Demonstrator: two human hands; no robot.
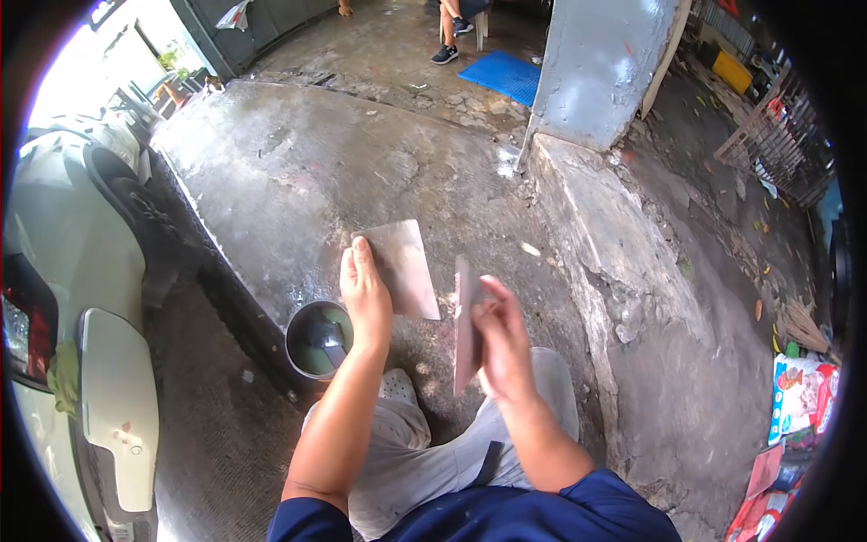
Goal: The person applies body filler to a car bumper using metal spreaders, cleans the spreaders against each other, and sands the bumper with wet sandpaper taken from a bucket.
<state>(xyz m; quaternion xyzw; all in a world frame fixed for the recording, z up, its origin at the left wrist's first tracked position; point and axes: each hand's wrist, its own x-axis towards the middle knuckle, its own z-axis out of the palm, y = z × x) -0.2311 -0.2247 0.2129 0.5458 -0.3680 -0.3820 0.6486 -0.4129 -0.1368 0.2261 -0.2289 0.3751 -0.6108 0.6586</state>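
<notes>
My left hand (366,287) grips a flat, square, greyish-brown plate (403,271) by its left edge, with the plate's broad face toward the camera. A second thin plate (465,327), seen nearly edge-on, stands upright in my right hand (502,341), which holds it from the right side. The two plates are apart, with a narrow gap between them. Below and left of my left hand, a dark round bucket (296,354) on the ground contains greenish liquid and a dark object whose shape is partly hidden.
A light-coloured car (79,226) stands at the left. Behind a grey metal post (596,77) and a blue mat (502,76), a seated person's legs (449,27) show. A broken concrete ledge (614,244) runs along the right, with printed bags (799,395) beyond.
</notes>
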